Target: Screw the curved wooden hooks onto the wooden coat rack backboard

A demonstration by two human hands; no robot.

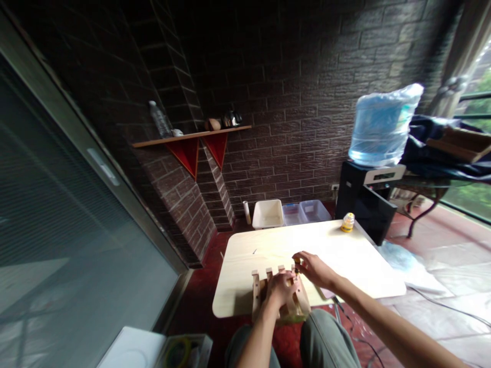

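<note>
A slatted wooden rack [256,294] with upright posts and dark holes sits at the near edge of the pale table, just above my knees. My left hand [282,289] lies over its middle, fingers curled around a slat toward the right-hand post. Between the fingers of my right hand [310,267] is a short yellow-and-black screwdriver [296,260], mostly covered by them. It stands roughly upright over the rack's right post, with its lower end close to my left fingertips. Whether the tip touches a screw is too small to tell.
On the pale table [268,245] lie a small dark stick-like piece [254,251] and, at the far right corner, a yellow-capped jar [348,222]. Plastic bins [267,213] stand behind it. A water dispenser [353,194] is at right; a toolbox [187,350] sits lower left.
</note>
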